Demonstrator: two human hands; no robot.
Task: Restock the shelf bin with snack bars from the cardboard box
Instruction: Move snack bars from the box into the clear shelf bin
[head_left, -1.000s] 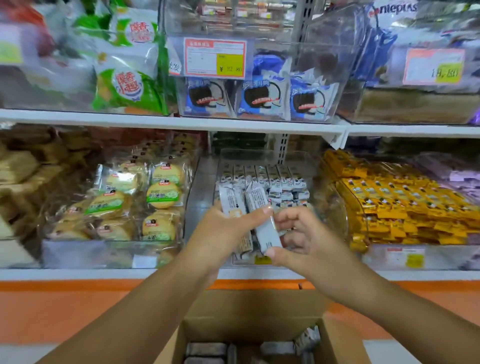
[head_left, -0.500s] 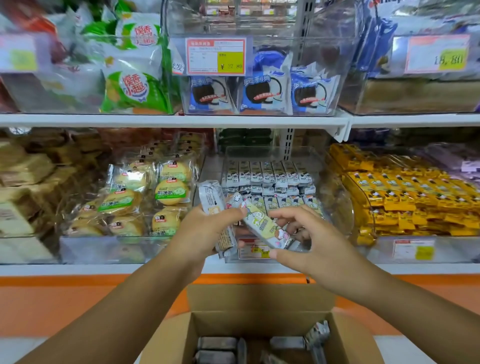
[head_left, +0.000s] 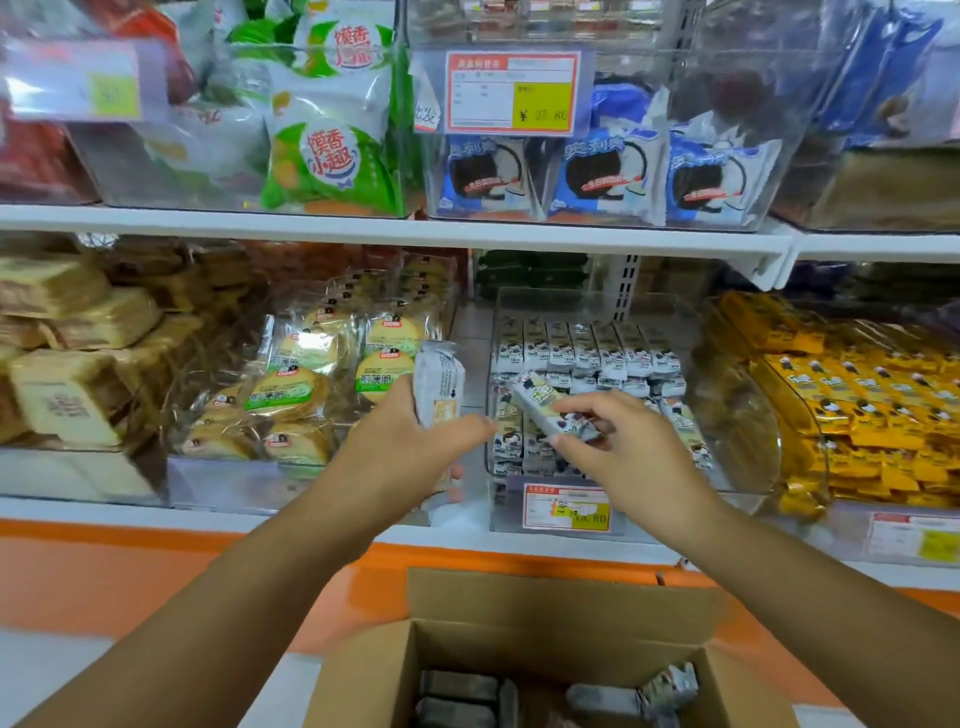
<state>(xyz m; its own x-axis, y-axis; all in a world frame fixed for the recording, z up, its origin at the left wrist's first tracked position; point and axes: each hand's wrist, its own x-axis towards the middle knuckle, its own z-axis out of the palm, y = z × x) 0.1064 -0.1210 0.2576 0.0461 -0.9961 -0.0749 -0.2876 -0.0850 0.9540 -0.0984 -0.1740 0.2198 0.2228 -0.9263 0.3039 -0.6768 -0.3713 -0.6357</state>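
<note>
white cartoon-printed snack bar (head_left: 550, 410) pinched in right hand (head_left: 631, 457) over clear bin (head_left: 727, 374).

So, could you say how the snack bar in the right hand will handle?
The snack bar is probably light: the right hand pinches it by fingertips alone. Its glossy wrapper may slip. It juts out unbent, so likely stiff.

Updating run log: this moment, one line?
left hand holds snack bar | right hand pinches second bar at shelf bin | cardboard box not empty
</note>
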